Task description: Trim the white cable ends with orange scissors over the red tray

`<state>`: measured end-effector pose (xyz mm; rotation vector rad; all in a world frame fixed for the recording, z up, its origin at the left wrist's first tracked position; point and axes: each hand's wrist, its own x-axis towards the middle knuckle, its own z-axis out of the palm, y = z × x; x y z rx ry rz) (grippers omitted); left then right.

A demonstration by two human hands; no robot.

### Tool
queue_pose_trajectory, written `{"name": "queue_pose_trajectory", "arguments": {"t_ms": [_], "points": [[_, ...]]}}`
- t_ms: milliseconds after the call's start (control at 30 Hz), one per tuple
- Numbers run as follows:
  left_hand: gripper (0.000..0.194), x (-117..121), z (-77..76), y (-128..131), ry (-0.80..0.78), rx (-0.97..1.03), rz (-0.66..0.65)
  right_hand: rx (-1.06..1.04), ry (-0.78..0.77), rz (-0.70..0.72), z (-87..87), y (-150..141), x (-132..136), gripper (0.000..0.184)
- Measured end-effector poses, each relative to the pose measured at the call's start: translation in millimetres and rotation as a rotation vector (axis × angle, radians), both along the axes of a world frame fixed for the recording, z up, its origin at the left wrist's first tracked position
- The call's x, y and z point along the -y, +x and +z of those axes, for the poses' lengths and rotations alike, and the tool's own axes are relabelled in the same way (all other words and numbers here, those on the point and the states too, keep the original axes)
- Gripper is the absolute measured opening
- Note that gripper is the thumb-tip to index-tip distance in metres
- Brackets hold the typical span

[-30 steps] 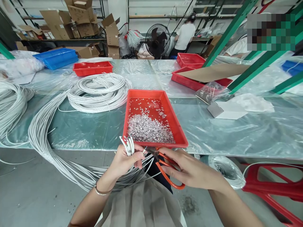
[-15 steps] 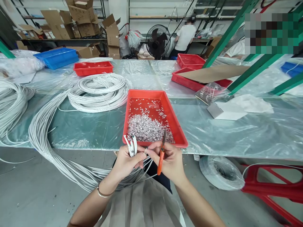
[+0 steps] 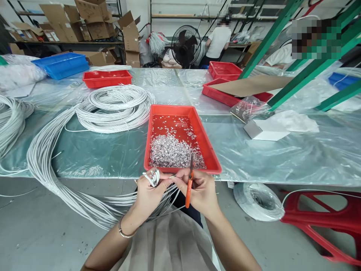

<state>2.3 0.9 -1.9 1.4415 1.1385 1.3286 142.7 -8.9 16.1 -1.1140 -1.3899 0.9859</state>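
My left hand (image 3: pixel 148 194) is closed around a bundle of thin white cables (image 3: pixel 153 177), whose ends stick up above the fist. The cables trail down and to the left in a long loop (image 3: pixel 47 169) off the table edge. My right hand (image 3: pixel 201 192) grips orange-handled scissors (image 3: pixel 188 186) upright, blades pointing up. Its fingertips pinch at a cable end right beside the left hand. Both hands hover just in front of a red tray (image 3: pixel 207 145) holding a heap of small silvery metal pieces (image 3: pixel 172 152).
The long table (image 3: pixel 282 158) is covered in clear plastic, with coils of white cable (image 3: pixel 113 107), more red trays (image 3: pixel 107 78), a blue tray (image 3: pixel 60 64), cardboard and bags. A cable spool (image 3: pixel 258 201) and red stool (image 3: pixel 324 220) stand on the floor at right. People work at the back by a fan (image 3: pixel 186 47).
My right hand swung the scissors from lying sideways at the right to upright and moved in against the left hand. The left hand and cable bundle dropped slightly.
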Motion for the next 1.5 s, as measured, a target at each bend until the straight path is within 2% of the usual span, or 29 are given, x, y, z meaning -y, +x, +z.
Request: {"name": "queue_pose_trajectory", "arguments": {"t_ms": [100, 200, 333, 400, 500, 600, 900, 1067, 1200, 1267, 1367, 1400, 1433, 1500], "points": [[0.006, 1, -2.6, 2, 0.057, -0.027, 0.051, -0.082, -0.025, -0.030, -1.4, -2, 2, 0.012], [0.009, 2, 3.0, 2, -0.002, 0.014, 0.035, -0.109, -0.041, -0.013, -1.0, 1, 1, 0.015], [0.026, -1, 13.2, -3, -0.243, 0.141, -0.205, -0.119, -0.060, 0.094, 1.9, 10, -5, 0.025], [0.033, -2, 14.3, -7, -0.313, 0.187, -0.315, -0.097, -0.064, 0.142, 2.9, 12, -7, 0.024], [0.036, -3, 11.7, -11, -0.313, 0.212, -0.395, -0.088, -0.059, 0.175, 3.4, 11, -8, 0.022], [0.035, -4, 10.1, -12, -0.296, 0.202, -0.419, -0.073, -0.046, 0.137, 3.5, 9, -8, 0.022], [0.038, -6, 16.7, -8, -0.306, 0.176, -0.331, -0.072, -0.037, 0.081, 3.7, 9, -8, 0.023], [0.022, -4, 26.1, -1, -0.218, 0.148, -0.138, -0.157, -0.096, 0.099, 9.1, 3, -9, 0.028], [0.018, -6, 28.1, 3, -0.202, 0.149, -0.021, -0.195, -0.124, 0.201, 17.5, -2, -12, 0.032], [0.020, -7, 24.6, 2, -0.244, 0.160, -0.041, -0.101, -0.043, 0.108, 19.1, 3, -20, 0.026], [0.025, -11, 17.5, -4, -0.311, 0.209, -0.094, 0.200, 0.103, -0.230, 16.0, 22, -44, 0.014], [0.027, -12, 15.6, -6, -0.325, 0.237, -0.098, 0.336, 0.119, -0.281, 14.2, 29, -52, 0.013], [0.028, -14, 14.2, -8, -0.335, 0.269, -0.098, 0.444, 0.121, -0.304, 12.4, 36, -59, 0.012], [0.029, -19, 13.3, -11, -0.351, 0.338, -0.099, 0.458, 0.115, -0.250, 8.6, 42, -64, 0.014]]}}
